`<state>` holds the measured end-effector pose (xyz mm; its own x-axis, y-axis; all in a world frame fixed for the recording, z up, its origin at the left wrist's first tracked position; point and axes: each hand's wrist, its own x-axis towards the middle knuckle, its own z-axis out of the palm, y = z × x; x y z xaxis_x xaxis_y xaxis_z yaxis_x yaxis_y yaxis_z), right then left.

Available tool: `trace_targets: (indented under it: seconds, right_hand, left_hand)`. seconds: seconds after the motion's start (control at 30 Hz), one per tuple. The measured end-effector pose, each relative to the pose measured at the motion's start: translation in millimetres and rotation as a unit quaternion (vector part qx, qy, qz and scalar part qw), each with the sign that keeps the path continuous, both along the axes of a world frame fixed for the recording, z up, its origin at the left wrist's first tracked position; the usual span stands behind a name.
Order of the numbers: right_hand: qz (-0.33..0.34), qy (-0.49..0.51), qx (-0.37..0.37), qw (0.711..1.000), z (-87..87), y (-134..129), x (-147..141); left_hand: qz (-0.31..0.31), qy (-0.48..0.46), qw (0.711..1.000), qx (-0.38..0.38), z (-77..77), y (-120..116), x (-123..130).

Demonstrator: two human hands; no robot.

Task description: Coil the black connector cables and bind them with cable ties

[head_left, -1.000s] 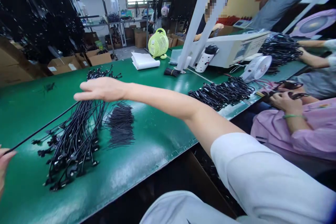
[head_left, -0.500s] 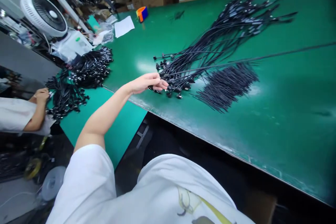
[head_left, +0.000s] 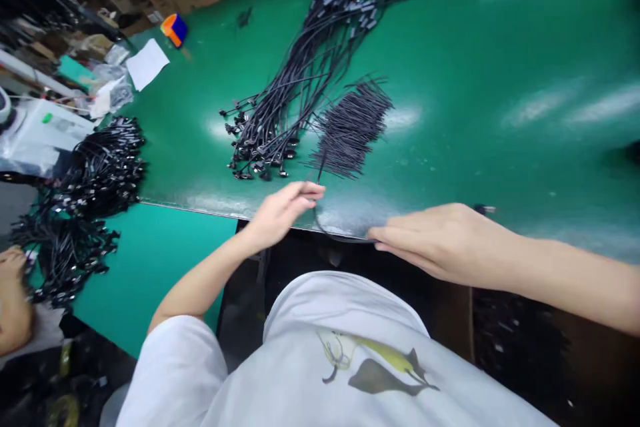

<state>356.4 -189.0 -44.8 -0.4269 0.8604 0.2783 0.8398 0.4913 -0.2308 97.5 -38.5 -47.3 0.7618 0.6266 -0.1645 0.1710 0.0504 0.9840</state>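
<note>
Probably light, springy black cable

Bowed at edge of green workbench, between left hand and right hand, both pinched narrow on it. Likely soft, slightly slippery; best gripped near ends, without sharp kinks.

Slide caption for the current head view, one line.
Left hand and right hand hold a dark cable at the green table's near edge, below a pile of short black strips.

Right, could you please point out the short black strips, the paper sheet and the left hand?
Short black strips point(head_left: 354, 125): head view, pile's middle.
Paper sheet point(head_left: 147, 65): head view, centre.
Left hand point(head_left: 273, 215): head view, its back.
</note>
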Motion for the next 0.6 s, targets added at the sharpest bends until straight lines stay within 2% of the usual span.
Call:
trace_targets:
  seconds: [0.03,0.1,0.17,0.27,0.37,0.43,0.47,0.6]
  right_hand:
    - [0.010,0.004,0.013,1.000,6.2,3.7,-5.9]
    - [-0.049,-0.002,0.036,0.998,16.8,15.5,-2.0]
    - [-0.127,-0.001,0.022,0.992,19.1,26.6,16.3]
    - [-0.188,0.010,-0.039,0.981,4.1,36.2,45.9]
    - [-0.277,-0.002,-0.063,0.959,-19.4,39.8,61.9]
    - [-0.321,-0.005,-0.072,0.944,-33.1,39.1,68.7]
    - [-0.323,-0.001,-0.080,0.943,-39.1,37.6,72.2]
    - [-0.240,0.021,-0.096,0.966,-59.9,23.7,83.6]
  left_hand:
    - [-0.052,-0.010,0.998,-0.016,-2.2,-12.4,12.7]
    - [-0.127,-0.030,0.987,-0.091,-4.8,-27.4,28.1]
    - [-0.132,-0.051,0.971,-0.190,-4.9,-29.9,31.0]
    - [-0.107,-0.059,0.948,-0.295,-5.0,-22.6,22.6]
    - [-0.138,-0.038,0.924,-0.356,-8.9,-16.3,12.2]
    - [-0.110,-0.046,0.920,-0.374,-11.4,-12.2,6.1]
    - [-0.078,-0.057,0.920,-0.381,-11.7,-9.5,3.0]
    - [0.084,-0.113,0.913,-0.383,-6.5,4.2,-10.9]
